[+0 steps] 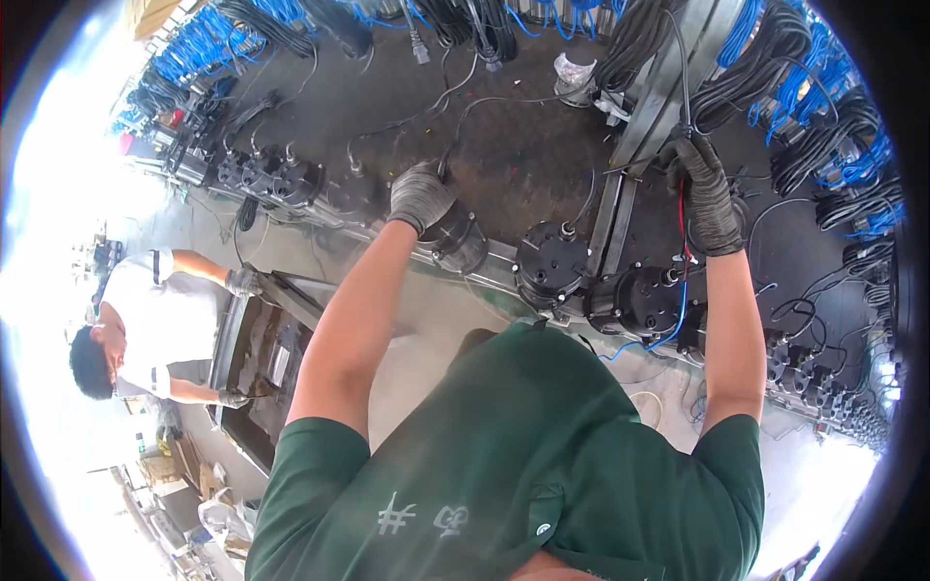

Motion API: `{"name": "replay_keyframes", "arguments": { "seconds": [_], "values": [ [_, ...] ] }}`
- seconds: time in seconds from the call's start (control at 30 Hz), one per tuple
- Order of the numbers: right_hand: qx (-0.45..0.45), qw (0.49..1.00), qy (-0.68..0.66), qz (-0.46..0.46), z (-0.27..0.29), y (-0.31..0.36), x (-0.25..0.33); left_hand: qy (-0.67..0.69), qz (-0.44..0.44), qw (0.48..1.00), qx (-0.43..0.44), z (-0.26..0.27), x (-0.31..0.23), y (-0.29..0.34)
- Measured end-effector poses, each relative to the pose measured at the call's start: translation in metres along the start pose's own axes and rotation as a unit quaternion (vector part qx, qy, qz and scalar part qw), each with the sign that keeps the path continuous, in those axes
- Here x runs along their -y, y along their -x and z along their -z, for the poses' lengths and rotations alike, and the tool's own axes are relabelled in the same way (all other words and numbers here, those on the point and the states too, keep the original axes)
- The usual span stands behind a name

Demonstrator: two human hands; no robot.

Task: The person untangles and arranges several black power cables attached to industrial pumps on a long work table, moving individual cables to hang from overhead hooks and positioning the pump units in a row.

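- At the right, the right hand (709,198) is closed around a black cable (685,85) over the dark table (518,155).
- At the left, the left hand (423,197) bends by a motor (459,246); its grip I cannot tell.

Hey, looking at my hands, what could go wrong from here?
The thin blue wire dangling below your gray-gloved right hand could snag on the black cylindrical housings nearby. The thin black cable curving over the dark tabletop near your gray-gloved left hand might catch if tugged. The housings sit along the front edge, so a bump might shift one.
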State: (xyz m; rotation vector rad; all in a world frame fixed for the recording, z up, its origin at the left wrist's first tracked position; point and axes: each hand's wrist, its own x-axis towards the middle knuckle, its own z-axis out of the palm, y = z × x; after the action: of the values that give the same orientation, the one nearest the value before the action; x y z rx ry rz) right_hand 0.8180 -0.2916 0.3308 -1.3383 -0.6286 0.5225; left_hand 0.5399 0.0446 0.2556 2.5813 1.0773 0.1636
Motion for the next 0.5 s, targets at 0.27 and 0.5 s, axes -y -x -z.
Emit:
{"name": "replay_keyframes", "arguments": {
  "seconds": [0.27,0.5],
  "values": [
    [-0.03,0.999,0.024,0.005,-0.001,0.001,0.005,0.019,0.018,0.999,0.021,0.011,-0.006,0.0],
    [-0.053,0.997,0.058,-0.013,0.003,0.004,0.01,0.019,0.011,1.0,0.021,0.009,-0.012,-0.005]
  ]
}}
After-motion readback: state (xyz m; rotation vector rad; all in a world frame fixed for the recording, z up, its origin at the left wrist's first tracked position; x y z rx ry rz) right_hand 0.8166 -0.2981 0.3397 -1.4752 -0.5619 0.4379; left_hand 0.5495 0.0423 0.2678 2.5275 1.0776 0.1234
